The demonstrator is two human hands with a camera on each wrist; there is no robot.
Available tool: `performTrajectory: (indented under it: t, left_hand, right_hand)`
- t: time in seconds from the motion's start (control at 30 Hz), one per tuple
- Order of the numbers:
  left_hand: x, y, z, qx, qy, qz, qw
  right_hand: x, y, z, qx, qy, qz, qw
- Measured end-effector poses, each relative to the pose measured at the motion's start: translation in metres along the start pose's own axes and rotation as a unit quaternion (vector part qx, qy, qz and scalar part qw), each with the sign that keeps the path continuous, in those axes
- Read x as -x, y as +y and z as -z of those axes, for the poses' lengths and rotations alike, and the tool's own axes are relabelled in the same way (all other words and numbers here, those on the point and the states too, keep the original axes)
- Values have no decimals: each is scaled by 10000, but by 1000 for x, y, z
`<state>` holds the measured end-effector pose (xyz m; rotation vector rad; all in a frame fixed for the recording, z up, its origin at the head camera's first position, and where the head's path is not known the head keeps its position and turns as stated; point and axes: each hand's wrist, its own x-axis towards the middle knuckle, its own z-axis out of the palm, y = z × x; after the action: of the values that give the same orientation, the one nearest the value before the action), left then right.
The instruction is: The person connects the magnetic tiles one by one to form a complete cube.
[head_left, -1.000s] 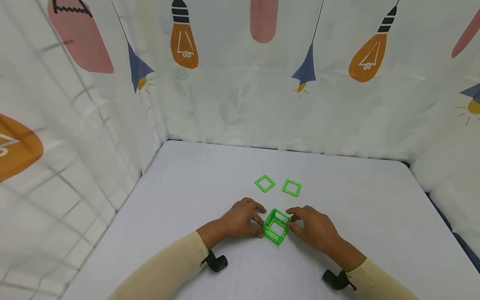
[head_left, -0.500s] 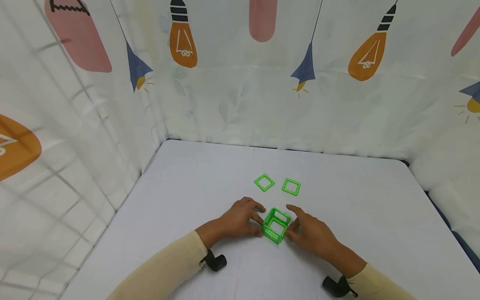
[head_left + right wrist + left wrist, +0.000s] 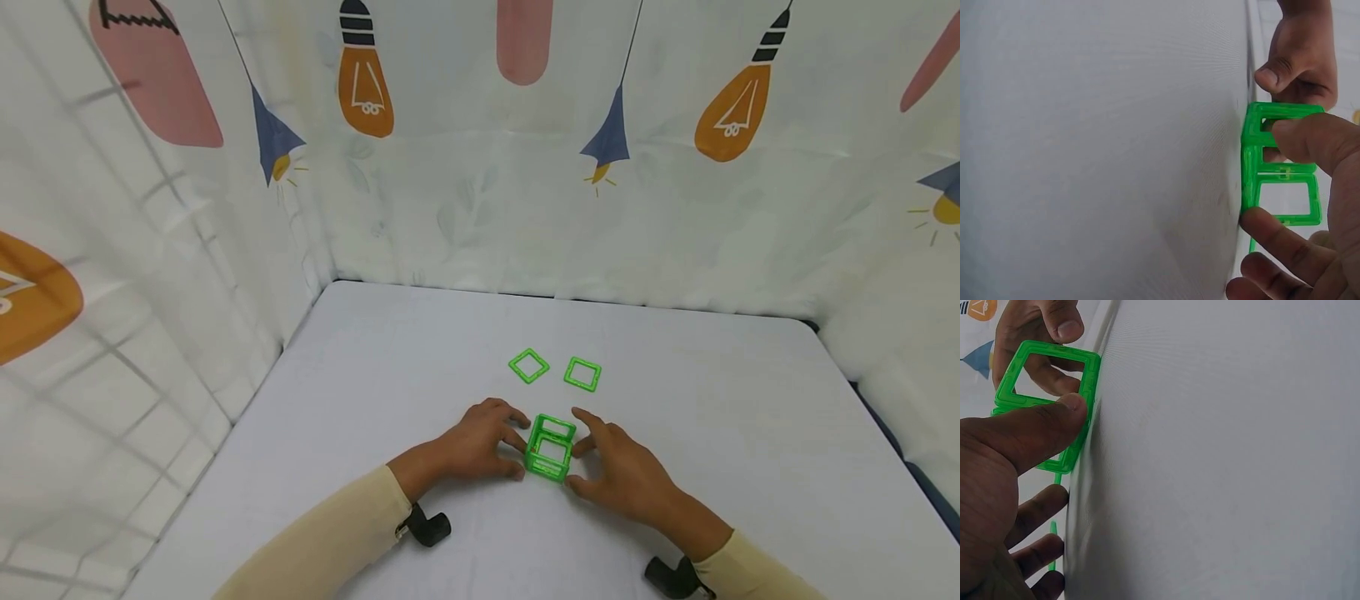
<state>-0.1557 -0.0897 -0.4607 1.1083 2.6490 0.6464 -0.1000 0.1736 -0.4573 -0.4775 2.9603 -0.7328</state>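
Note:
A box built of green magnetic tiles [image 3: 547,470] stands on the white table with its top uncovered. My left hand [image 3: 480,442] is at its left side, fingers spread loosely; the thumb lies across a tile panel [image 3: 1089,378] in the left wrist view. On the opposite side is my right hand [image 3: 633,471], index finger raised off the box, middle finger and thumb by its right wall. In the right wrist view, that thumb overlaps the green frames [image 3: 1250,156], and a finger meets their lower corner. Neither hand visibly curls round the box.
Two loose green square tiles lie flat beyond the box: one turned like a diamond [image 3: 519,357], one nearly square-on [image 3: 588,363]. Printed white cloth [image 3: 480,225] hangs behind the table [image 3: 405,350] and at its sides. Black wrist cameras [image 3: 429,527] sit at both cuffs.
The box has turned slightly counterclockwise and now sits squarer to me. My right index finger lifted away from its top corner, and the right thumb slid nearer the front corner. The left hand barely moved.

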Motion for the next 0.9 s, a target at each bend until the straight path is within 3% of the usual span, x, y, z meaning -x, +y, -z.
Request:
performTrajectory:
  t: [0.63, 0.9]
  left_hand:
    - [8, 2, 1, -130, -204, -161, 9996]
    - [9, -2, 2, 337, -89, 82, 9994]
  right_hand:
    - [-7, -5, -7, 396, 198, -107, 9990]
    - [-7, -5, -5, 365, 267, -143, 9989]
